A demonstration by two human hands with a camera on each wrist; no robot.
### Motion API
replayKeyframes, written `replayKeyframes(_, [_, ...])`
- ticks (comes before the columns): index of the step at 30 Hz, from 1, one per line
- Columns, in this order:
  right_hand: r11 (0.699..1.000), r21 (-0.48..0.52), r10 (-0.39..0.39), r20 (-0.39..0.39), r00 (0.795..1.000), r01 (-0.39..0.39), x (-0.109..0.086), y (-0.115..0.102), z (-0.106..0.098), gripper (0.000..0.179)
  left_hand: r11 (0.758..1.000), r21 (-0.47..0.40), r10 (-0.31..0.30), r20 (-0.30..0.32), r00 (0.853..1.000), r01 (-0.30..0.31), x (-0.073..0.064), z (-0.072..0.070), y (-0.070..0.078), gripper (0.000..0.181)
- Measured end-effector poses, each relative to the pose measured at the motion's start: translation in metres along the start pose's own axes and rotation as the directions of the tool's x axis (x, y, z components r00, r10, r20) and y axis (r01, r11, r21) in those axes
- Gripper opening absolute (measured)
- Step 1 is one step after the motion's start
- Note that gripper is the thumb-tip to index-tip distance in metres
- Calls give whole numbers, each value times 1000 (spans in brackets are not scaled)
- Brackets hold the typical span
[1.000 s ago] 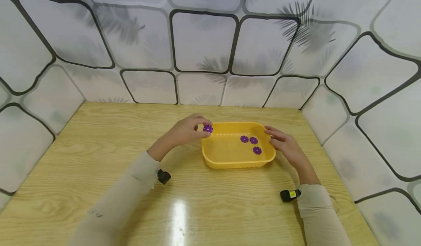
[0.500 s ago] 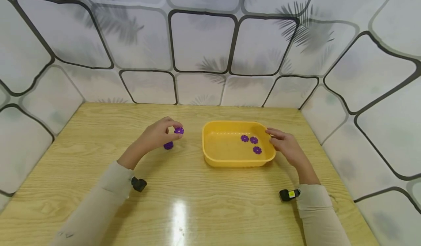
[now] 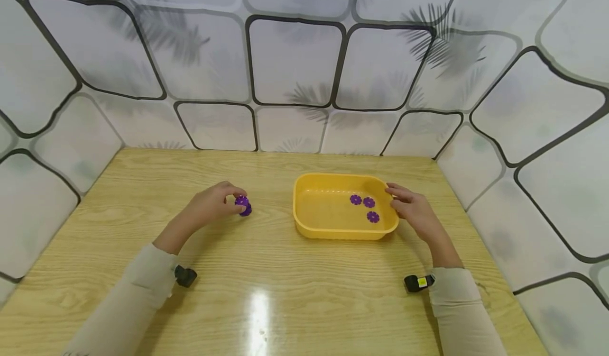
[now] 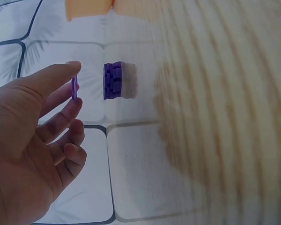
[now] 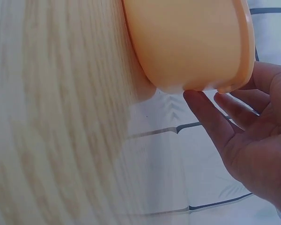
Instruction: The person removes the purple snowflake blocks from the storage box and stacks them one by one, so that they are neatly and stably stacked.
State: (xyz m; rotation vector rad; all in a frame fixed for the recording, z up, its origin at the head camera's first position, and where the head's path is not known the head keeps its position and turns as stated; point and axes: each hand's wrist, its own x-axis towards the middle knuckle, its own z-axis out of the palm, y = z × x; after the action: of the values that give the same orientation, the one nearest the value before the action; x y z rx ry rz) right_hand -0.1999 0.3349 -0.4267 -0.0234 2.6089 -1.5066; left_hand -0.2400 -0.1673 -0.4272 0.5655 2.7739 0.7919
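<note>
My left hand (image 3: 206,205) pinches a thin purple flower-shaped disc (image 4: 74,88) on edge between thumb and fingertips. Close beyond it, a short stack of purple flower-shaped discs (image 4: 112,80) stands on the table; in the head view, the held disc partly covers it. On the right, my right hand (image 3: 414,210) holds a yellow plastic tray (image 3: 342,235) at its right end, fingers (image 5: 203,105) against the outer wall and another digit passing behind the rim. Inside the tray, toward its right side, lie three purple discs (image 3: 368,202), flat and apart from the stack.
The wooden table (image 3: 285,282) meets patterned wall panels (image 3: 295,62) at the back and along both sides. A black wrist camera (image 3: 185,276) sits on the left cuff, another black camera (image 3: 418,283) on the right cuff.
My left hand has moved left from the tray's left rim to the purple stack, carrying the pinched disc. My right hand stays at the tray's right end.
</note>
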Motion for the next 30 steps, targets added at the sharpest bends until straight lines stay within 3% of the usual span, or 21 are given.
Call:
replayKeyframes(14, [1000, 0, -10, 6, 1000, 10, -2, 5, 2, 48, 996, 87, 11, 38, 999, -14, 5, 12, -8, 39])
replayKeyframes(30, [1000, -5, 1, 8, 1000, -1, -4, 1, 0, 49, 995, 92, 35, 27, 999, -38, 8, 12, -7, 41])
